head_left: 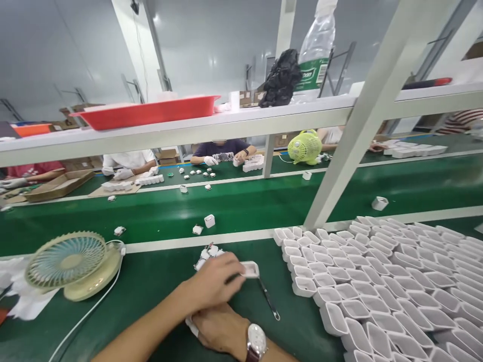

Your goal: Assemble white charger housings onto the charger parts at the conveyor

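My left hand (219, 279) reaches in from the left above my right hand, its fingers curled and their tips at the near end of a small white plastic case (250, 270). My right hand (221, 327), with a watch (257, 340) on the wrist, is closed around a white piece (191, 327); only its edge shows, the rest being hidden under the palm. Beside the white case a slim metal tool with a looped end (269, 300) lies on the green table (158, 291). Behind my left hand sits a pile of small white parts with wires (209, 253).
Rows of open white cases (362, 286) cover the right side. A beige fan (71, 261) with a white cable (90, 314) stands at left. Beyond runs a green conveyor (151, 216) with scattered parts. A shelf (249, 118) and slanted post (354, 136) cross above; co-workers sit opposite.
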A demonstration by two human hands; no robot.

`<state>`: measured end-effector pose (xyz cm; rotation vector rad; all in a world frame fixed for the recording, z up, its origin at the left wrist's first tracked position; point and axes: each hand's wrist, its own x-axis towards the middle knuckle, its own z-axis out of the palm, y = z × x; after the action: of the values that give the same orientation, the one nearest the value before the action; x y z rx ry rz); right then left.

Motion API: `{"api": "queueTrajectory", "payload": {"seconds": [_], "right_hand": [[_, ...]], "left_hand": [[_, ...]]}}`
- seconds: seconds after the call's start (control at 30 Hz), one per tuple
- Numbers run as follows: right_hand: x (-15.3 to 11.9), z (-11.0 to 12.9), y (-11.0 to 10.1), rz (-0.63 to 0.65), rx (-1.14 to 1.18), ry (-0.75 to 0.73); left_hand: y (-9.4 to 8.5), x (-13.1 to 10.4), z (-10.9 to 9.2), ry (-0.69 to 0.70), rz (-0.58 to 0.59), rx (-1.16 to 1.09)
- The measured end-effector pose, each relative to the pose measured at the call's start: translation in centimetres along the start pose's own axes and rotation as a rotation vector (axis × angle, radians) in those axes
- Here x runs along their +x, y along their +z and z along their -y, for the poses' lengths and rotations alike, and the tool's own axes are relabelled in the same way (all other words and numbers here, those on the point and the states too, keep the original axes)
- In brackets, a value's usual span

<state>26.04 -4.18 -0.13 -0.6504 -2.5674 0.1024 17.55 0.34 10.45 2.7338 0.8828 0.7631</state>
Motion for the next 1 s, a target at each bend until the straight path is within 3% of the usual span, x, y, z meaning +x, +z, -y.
{"api": "queueTrajectory", "payload": {"seconds": [0.1, 0.17, 0.27, 0.37, 0.47, 0.53, 0.73, 0.87, 1.0], "right_hand": [[0.1, -0.1, -0.9, -0.027, 0.052, -0.057], [0.3, 0.0, -1.5, -0.074, 0.096, -0.073], [0.9, -0.1, -2.2, -0.163, 0.141, -0.057], [2.5, -1.5, -3.0, -0.273, 0.132, 0.023], [5.0, -4.3, -4.0, -0.246, 0.056, 0.173], [7.0, -6.6, -4.5, -0.071, -0.049, 0.331], [12.1, -12.1, -3.7, 0.126, -0.149, 0.541], [14.0, -13.7, -2.9, 0.205, -0.172, 0.592], [14.7, -13.2, -3.5, 0.222, -0.153, 0.532]], "left_hand": [[-2.7, -5.1, 4.1, -0.243, -0.228, 0.012], [-3.5, -8.7, 6.3, -0.363, -0.323, 0.054], [-3.5, -13.5, 8.1, -0.462, -0.351, 0.030], [-2.5, -16.4, 8.6, -0.514, -0.349, -0.040], [-1.7, -17.4, 8.5, -0.549, -0.366, -0.105], [-1.3, -17.6, 8.5, -0.589, -0.363, -0.139], [-0.8, -18.5, 8.5, -0.701, -0.309, -0.223], [-0.6, -19.1, 8.3, -0.708, -0.294, -0.219], [-0.6, -19.1, 8.3, -0.694, -0.289, -0.201]]}}
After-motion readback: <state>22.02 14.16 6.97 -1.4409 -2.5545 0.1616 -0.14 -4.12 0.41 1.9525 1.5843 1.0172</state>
